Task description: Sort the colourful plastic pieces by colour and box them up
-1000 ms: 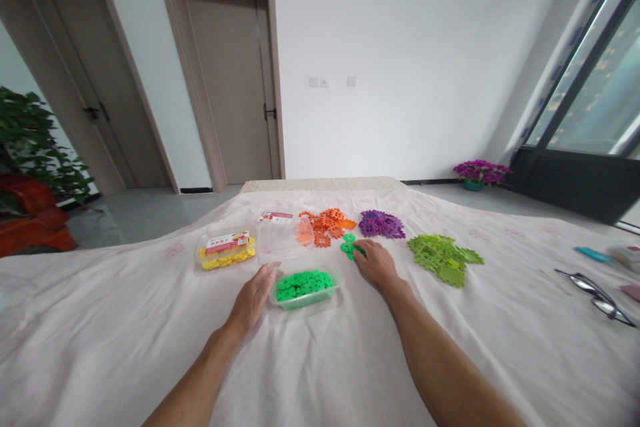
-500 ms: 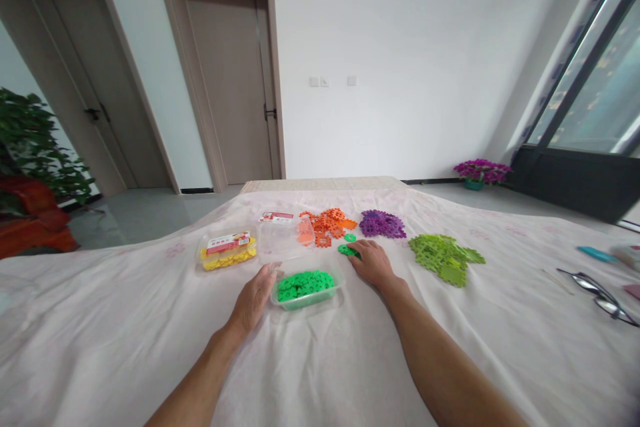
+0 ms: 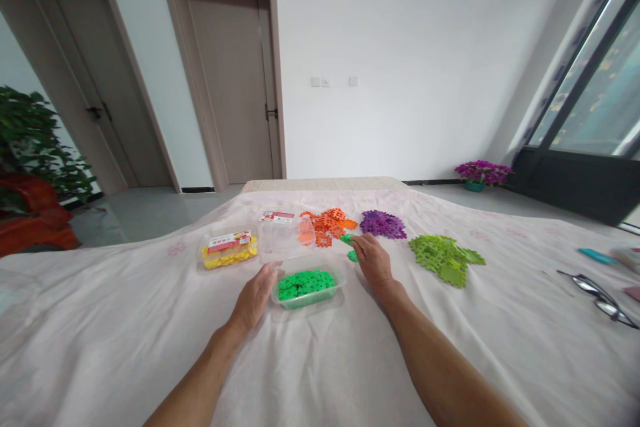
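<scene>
My left hand (image 3: 256, 292) grips the left end of a clear plastic box (image 3: 306, 304), its fingers at the rim. Inside the box lies a heap of green interlocking toy pieces (image 3: 305, 284). To the right of the box, my right hand (image 3: 371, 255) is closed, thumb and fingers pinching a green toy piece (image 3: 347, 239) just above the cloth. Another green piece (image 3: 353, 255) shows beneath that hand, partly covered by it.
Orange pieces (image 3: 330, 221), purple pieces (image 3: 383, 224) and lime pieces (image 3: 445, 259) lie in piles. A lidded box of yellow pieces (image 3: 229, 260) stands left, beside a clear lid or box (image 3: 283, 237). Eyeglasses (image 3: 597, 293) and a blue item (image 3: 597, 255) rest at right.
My right hand has closed its fingers and lifted slightly, with a green piece in its pinch. My left hand stays at the box.
</scene>
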A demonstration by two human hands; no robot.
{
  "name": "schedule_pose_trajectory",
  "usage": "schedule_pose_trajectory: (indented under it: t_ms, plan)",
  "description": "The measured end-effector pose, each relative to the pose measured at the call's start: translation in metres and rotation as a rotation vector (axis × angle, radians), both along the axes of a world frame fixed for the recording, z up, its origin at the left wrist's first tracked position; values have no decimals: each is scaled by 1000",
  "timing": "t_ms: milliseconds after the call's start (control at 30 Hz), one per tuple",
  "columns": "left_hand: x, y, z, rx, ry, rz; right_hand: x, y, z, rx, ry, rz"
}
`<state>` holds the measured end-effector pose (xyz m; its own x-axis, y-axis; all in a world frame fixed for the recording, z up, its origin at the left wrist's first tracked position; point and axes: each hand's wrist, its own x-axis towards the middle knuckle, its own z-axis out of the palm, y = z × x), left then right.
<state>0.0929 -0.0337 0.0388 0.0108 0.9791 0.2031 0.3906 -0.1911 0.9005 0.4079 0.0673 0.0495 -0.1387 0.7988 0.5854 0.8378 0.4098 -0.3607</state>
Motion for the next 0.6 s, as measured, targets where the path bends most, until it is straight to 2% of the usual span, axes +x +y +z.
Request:
schedule_pose_trajectory:
  t_ms: [167, 267, 333, 467, 600]
  plan:
    - [1, -3, 4, -20, -13, 2, -31, -17, 14, 93, 184, 264]
    - [1, -3, 4, -24, -17, 1, -45, -29, 27, 48, 117, 465]
    - [0, -3, 3, -18, -15, -2, -48, -34, 32, 0, 75, 543]
    - [-1, -1, 1, -4, -9, -7, -44, -30, 28, 28, 156, 444]
    - [-1, -1, 2, -3, -5, 1, -24, -12, 16, 37, 189, 209]
